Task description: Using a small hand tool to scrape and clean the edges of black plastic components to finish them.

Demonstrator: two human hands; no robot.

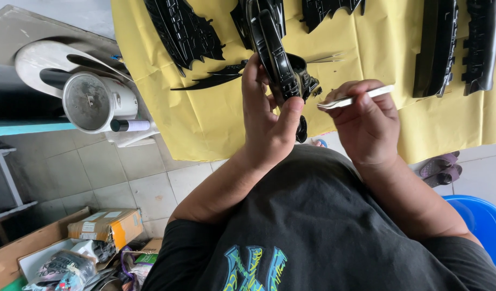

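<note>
Hands meet above the near edge of a bench (167, 116) draped in yellow paper. The left hand (267, 121) wraps its grip around a glossy black plastic part (280, 64), a long curved moulding with ribs and openings, thumb pressed on its lower end and fingers curled behind it, so the part stands tilted up over the bench edge, close to the person's chest. The right hand (366, 121) pinches a thin white strip-like tool (356, 97) between thumb and fingers; its pale tip points left toward the lower end of the black part, just beside it, though whether the two touch cannot be told. On the yellow paper lie more black plastic pieces: a grille-shaped one with jagged edges (183, 32) at the upper left, a thin pointed sliver (210, 81) below it, another jagged piece (329, 8) at the top, and two long ribbed mouldings (458, 46) on the right. To the left of the bench stands a white cylindrical machine with a dusty round face (94, 102), with a pale curved panel (43, 59) behind it. Below, on the tiled floor (124, 167), sit cardboard boxes (105, 226) with bags and packaging. A blue tub (482, 218) shows at the lower right, and a pair of purple sandals (442, 170) lies near it. The person wears a dark T-shirt (312, 215) with a teal print.
</note>
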